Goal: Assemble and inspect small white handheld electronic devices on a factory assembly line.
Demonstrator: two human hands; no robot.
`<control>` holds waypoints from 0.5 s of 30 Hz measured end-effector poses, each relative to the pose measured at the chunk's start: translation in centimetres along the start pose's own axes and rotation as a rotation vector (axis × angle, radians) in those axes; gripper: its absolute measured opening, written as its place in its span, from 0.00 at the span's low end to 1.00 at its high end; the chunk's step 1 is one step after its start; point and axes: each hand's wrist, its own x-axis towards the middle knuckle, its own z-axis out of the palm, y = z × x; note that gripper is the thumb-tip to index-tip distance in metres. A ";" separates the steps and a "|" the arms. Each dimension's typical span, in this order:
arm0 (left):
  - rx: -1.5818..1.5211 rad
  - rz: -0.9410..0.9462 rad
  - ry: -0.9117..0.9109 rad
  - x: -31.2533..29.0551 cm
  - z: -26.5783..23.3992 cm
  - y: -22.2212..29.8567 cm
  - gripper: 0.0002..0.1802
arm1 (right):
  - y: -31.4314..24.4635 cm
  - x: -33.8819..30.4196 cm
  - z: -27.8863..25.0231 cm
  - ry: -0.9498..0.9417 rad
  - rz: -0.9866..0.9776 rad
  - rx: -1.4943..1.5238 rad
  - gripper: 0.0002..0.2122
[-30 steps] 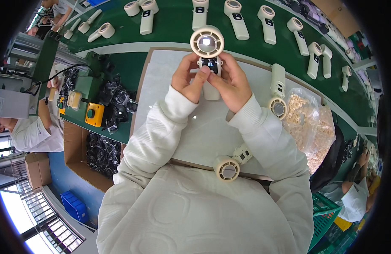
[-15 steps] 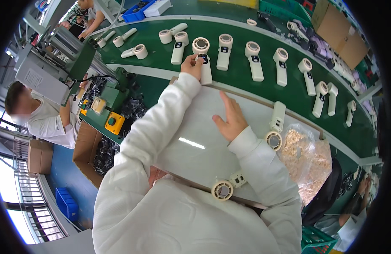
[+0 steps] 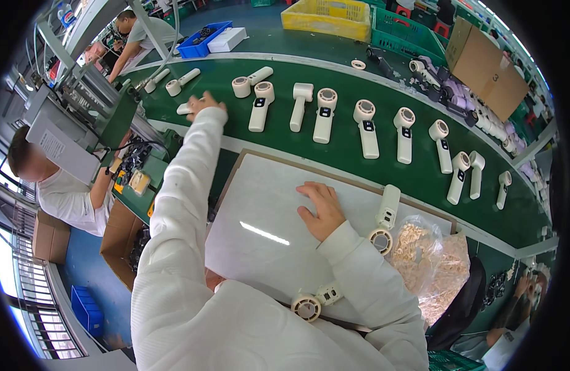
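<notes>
My left hand [image 3: 206, 107] is stretched out to the far left over the green belt. Its fingers are spread at a white handheld fan [image 3: 184, 109] that lies on its side, and the hand covers the fan's round head. Whether the fingers grip it does not show. Over the white board [image 3: 254, 198] my right hand [image 3: 322, 211] holds nothing, thumb and fingers apart. Another fan [image 3: 301, 106] lies on the belt in front of the board, its display side out of sight. Two more fans lie on the board, one by my right wrist [image 3: 384, 213] and one near my body [image 3: 309, 306].
Several white fans [image 3: 366, 128] line the green belt [image 3: 248, 133]. A clear bag of small beige parts [image 3: 424, 266] sits right of the board. At left stand a machine [image 3: 65, 133] and an open carton [image 3: 121, 241]. Co-workers sit at left and far left.
My left hand has let go of the fan before the board and moved left to another one. The released fan now lies turned over. The view has tilted up; my right hand stays over the board.
</notes>
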 end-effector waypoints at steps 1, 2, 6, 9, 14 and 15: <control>0.020 -0.075 -0.069 1.0 0.4 -1.2 0.27 | 0.0 0.3 0.0 0.003 -0.001 0.010 0.19; 0.016 -0.069 -0.069 1.8 0.5 -1.5 0.27 | 0.0 0.4 -0.1 0.008 0.002 0.007 0.19; -0.093 0.062 -0.318 3.9 1.8 -0.7 0.26 | -0.2 0.2 -0.3 0.014 0.049 0.020 0.17; -0.148 0.163 -0.233 5.9 5.5 -1.0 0.26 | -0.4 0.2 0.0 0.002 0.041 0.037 0.16; -0.154 0.456 -0.198 8.6 9.1 1.3 0.27 | 0.6 0.8 -0.5 0.029 0.035 0.084 0.15; -0.170 0.413 -0.208 8.8 9.3 2.4 0.29 | 0.7 0.8 -0.4 0.025 0.023 0.115 0.15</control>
